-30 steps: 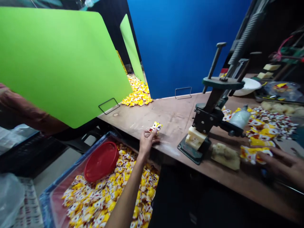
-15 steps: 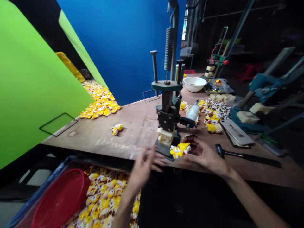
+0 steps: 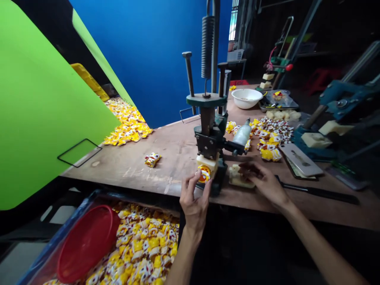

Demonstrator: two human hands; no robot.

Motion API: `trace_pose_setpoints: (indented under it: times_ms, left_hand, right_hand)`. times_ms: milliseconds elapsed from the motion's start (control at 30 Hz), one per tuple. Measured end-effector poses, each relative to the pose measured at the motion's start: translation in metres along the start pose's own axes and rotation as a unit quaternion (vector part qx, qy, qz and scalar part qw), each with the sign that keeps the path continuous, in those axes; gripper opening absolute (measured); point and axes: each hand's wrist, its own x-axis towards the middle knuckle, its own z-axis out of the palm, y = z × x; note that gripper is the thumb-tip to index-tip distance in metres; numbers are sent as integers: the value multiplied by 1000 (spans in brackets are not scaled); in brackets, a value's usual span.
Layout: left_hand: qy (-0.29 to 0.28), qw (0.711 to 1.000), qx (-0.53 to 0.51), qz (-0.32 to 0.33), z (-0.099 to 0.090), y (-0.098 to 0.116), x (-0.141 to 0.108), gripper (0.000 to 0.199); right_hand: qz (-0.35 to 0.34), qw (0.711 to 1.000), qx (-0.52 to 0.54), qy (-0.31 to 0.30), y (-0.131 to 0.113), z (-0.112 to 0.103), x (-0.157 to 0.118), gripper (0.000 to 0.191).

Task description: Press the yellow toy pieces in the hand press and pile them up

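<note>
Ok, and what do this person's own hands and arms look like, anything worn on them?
The left hand and right hand are gloveless. The visible forearms show no sleeves, and neither wrist shows a watch or bracelet. The right fingertips are too dark to judge.

The left hand (image 3: 194, 200) points up, thumb and fingers pinched; the right hand (image 3: 265, 183) angles inward, seemingly half-curled.
</note>
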Motion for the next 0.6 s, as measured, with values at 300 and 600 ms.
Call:
trace_pose_setpoints:
  times_ms: [300, 600]
  left_hand:
    - [26, 999, 18, 28, 19, -16, 0, 29]
    - [-65, 994, -35, -76, 38, -28, 2, 90]
  right_hand:
    - [13, 1000, 20, 6, -10, -7, 9, 50]
    - [92, 950, 299, 0, -144, -11, 125, 66]
